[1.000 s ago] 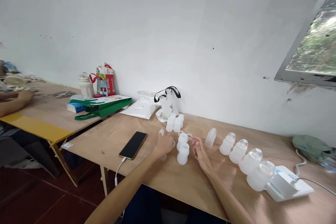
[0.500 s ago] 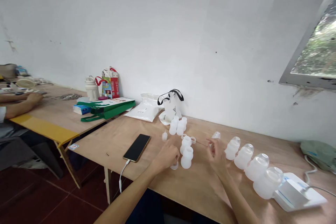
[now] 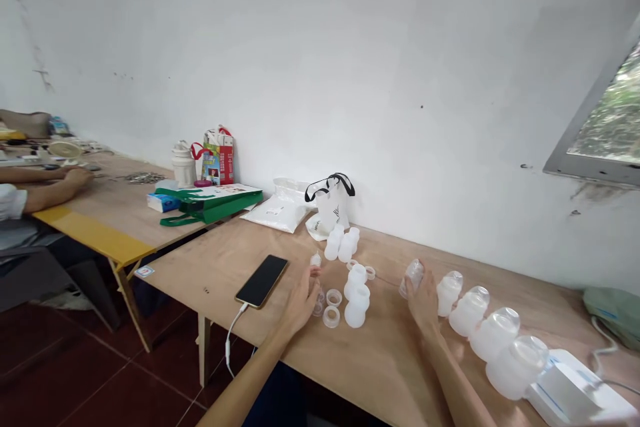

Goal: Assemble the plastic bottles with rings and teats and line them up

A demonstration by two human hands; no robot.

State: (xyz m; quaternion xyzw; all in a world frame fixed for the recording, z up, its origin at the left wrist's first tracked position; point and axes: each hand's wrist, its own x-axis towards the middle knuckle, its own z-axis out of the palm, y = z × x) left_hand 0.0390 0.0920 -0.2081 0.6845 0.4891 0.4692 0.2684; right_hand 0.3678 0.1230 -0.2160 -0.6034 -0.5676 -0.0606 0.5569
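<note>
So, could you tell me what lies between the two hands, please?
In the head view, between left hand and right hand stand two uncapped bottles, with two rings and clear pieces to their left and two more rings behind them.

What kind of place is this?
Probably a small workshop or hand-assembly room: a row of capped bottles and loose rings on a plain wooden table, and another person's arms at a neighbouring table.

The person's left hand (image 3: 301, 301) and right hand (image 3: 423, 299) were bare, with slim fingers, narrow wrists and slender forearms uncovered as far as they showed. Dark navy-blue cloth (image 3: 276, 395) covered the lap, its surface plain and shadowed.
</note>
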